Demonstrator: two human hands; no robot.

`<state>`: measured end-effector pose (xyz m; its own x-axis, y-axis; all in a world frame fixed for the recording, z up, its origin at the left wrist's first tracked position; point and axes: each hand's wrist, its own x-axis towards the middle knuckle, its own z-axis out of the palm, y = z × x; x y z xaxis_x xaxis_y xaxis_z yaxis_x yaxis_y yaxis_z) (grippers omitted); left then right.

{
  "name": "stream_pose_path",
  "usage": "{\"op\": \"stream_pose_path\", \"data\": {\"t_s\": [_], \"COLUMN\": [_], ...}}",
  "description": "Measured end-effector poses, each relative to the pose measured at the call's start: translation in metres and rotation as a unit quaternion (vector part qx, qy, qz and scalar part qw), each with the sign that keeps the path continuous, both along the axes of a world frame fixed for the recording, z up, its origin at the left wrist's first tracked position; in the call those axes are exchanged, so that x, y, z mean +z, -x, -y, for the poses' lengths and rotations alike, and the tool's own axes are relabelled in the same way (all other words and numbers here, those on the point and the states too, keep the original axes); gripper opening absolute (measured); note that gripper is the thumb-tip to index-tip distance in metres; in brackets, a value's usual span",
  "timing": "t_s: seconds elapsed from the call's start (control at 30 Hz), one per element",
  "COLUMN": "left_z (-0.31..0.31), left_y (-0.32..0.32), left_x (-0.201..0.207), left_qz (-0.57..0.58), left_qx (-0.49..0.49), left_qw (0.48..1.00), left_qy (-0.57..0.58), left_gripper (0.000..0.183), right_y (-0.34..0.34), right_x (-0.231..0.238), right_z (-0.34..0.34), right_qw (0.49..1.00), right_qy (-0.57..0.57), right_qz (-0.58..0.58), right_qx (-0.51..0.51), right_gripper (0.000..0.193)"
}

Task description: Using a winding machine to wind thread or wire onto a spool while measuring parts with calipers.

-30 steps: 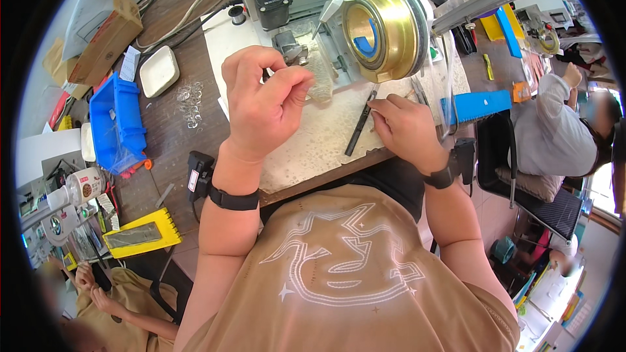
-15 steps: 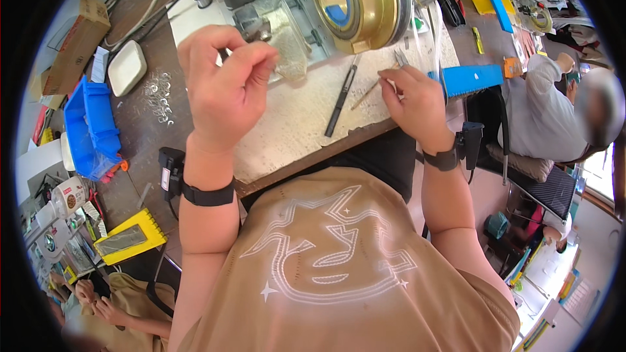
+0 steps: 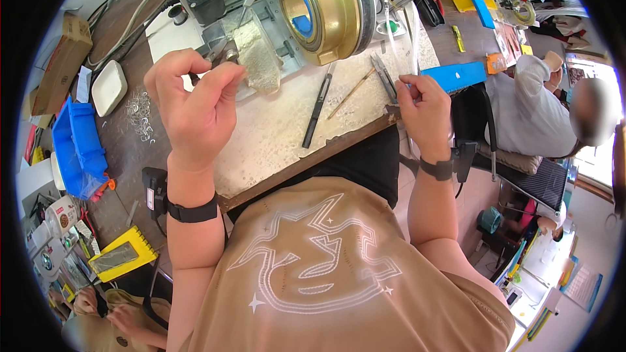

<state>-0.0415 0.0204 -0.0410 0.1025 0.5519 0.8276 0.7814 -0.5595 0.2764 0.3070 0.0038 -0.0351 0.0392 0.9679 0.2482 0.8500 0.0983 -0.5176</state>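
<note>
My left hand (image 3: 195, 107) is raised over the left part of the pale work board (image 3: 261, 137), with thumb and fingers pinched together. Whatever is in that pinch is too small to make out. At the board's right edge my right hand (image 3: 427, 111) has its fingers curled in and pressed together; their contents, if any, are hidden. Beside its fingertips lie grey metal tweezers (image 3: 383, 77). A thin wooden stick (image 3: 351, 94) and a black pen-like tool (image 3: 317, 107) rest between the two hands. Beyond them stands a round brass-coloured machine part (image 3: 332, 16).
A clear block-like tray (image 3: 257, 58) sits behind my left hand. Small metal rings (image 3: 139, 117), a white dish (image 3: 109, 88) and a blue bin (image 3: 79, 150) are at the left. A blue strip (image 3: 456, 77) lies beyond my right hand. Other people sit on both sides.
The view has shifted, so the bench appears further left. My right hand has drawn away from the wooden stick and tweezers, which now lie in plain sight. My left hand keeps its pinch.
</note>
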Motion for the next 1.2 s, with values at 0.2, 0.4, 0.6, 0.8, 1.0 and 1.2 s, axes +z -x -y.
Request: {"op": "stream_pose_path", "data": {"t_s": [0.2, 0.4, 0.6, 0.8, 1.0, 1.2], "left_z": [-0.002, 0.002, -0.001, 0.002, 0.002, -0.001], "left_y": [0.001, 0.005, 0.001, 0.004, 0.003, 0.002], "left_x": [0.001, 0.001, -0.001, 0.002, 0.0, -0.002], "left_qz": [-0.014, -0.009, 0.011, -0.011, -0.003, 0.018], "left_qx": [0.011, -0.002, -0.002, 0.0, -0.001, -0.003], "left_qw": [1.0, 1.0, 1.0, 1.0, 1.0, 1.0], "left_qy": [-0.024, -0.006, -0.027, -0.002, -0.003, -0.017], "left_gripper": [0.024, 0.025, 0.03, 0.024, 0.024, 0.027], "right_y": [0.012, 0.022, 0.024, 0.03, 0.031, 0.021], "right_x": [-0.003, -0.002, 0.004, 0.007, 0.006, 0.012], "right_z": [0.003, -0.004, -0.014, -0.023, -0.032, -0.042], "right_qw": [0.998, 0.969, 0.899, 0.877, 0.841, 0.821], "right_qy": [-0.007, -0.035, -0.019, -0.038, -0.052, -0.09], "right_qz": [0.015, 0.142, 0.321, 0.344, 0.388, 0.365], "right_qx": [0.058, 0.197, 0.297, 0.333, 0.373, 0.43], "right_gripper": [0.006, 0.017, 0.026, 0.018, 0.005, 0.007]}}
